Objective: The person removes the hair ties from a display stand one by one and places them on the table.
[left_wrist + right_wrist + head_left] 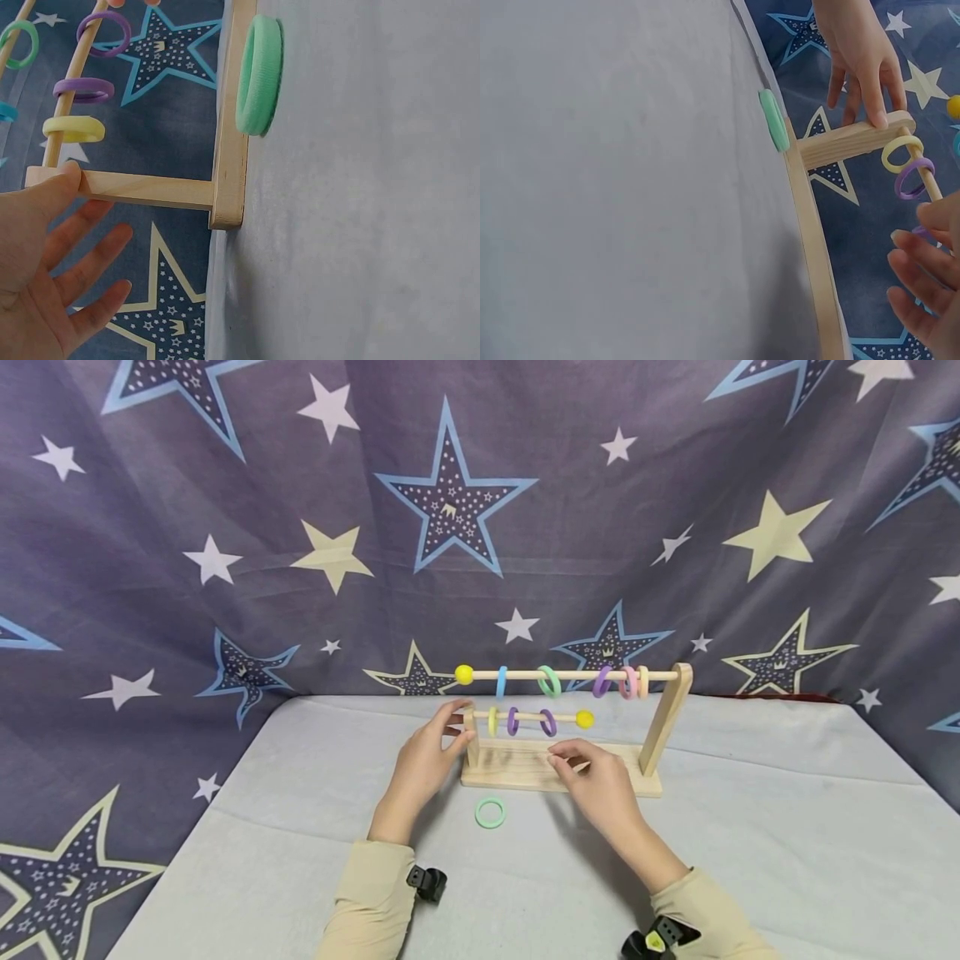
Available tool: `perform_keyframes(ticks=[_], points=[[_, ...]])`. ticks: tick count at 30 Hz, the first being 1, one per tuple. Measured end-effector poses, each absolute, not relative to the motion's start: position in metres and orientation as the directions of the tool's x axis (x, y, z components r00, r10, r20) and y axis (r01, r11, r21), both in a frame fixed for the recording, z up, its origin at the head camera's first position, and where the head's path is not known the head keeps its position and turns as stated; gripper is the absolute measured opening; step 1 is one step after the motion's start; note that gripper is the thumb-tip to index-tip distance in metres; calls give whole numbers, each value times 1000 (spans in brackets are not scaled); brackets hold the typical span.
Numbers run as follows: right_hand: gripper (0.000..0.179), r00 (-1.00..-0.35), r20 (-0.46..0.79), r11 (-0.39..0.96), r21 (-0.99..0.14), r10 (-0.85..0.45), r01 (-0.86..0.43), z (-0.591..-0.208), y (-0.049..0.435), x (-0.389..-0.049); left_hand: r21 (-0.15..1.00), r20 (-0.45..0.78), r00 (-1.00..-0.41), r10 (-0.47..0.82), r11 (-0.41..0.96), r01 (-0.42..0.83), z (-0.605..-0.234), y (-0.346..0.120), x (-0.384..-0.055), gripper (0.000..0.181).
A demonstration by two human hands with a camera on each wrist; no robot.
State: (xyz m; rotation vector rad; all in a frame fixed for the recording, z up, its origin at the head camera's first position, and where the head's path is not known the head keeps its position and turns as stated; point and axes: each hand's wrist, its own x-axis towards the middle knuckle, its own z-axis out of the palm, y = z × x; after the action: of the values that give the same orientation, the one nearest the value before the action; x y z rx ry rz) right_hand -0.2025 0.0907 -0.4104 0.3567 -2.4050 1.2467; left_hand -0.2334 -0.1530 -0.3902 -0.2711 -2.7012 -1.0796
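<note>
A wooden ring rack (517, 774) stands on the table with two rods. Thumb and fingers of my left hand (423, 756) pinch the top of its short post (150, 189), seen also in the right wrist view. The lower rod carries a yellow ring (75, 129) and two purple rings (513, 721), and ends in a yellow ball (585, 719). Just in front of that rod is my right hand (600, 781), fingers loosely bent with nothing between them, close to the outer purple ring (548, 722). A light green ring (491, 812) lies on the table before the base.
The upper rod (525, 675) holds a blue ring (501, 682), a green ring (549, 681), and purple, pink and peach rings near the tall post (666, 718). A yellow ball (464, 674) caps its left end. Behind the grey-covered table (787, 827) hangs a star-patterned curtain (570, 568).
</note>
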Motion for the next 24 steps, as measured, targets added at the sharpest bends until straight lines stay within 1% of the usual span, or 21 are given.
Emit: perform_keyframes(ticks=[4,9,24], points=[[9,-890,456,539,-753,17,-376,-410,93,-204,655,272,-958,91,712,253,-390,-153,-234,46],[10,-891,449,528,-772,60,-354,-410,94,-206,650,274,-958,87,717,251,-390,-153,-234,45],[13,-886,451,529,-781,106,-334,-412,90,-212,651,264,-961,80,721,239,-391,-153,-234,44]])
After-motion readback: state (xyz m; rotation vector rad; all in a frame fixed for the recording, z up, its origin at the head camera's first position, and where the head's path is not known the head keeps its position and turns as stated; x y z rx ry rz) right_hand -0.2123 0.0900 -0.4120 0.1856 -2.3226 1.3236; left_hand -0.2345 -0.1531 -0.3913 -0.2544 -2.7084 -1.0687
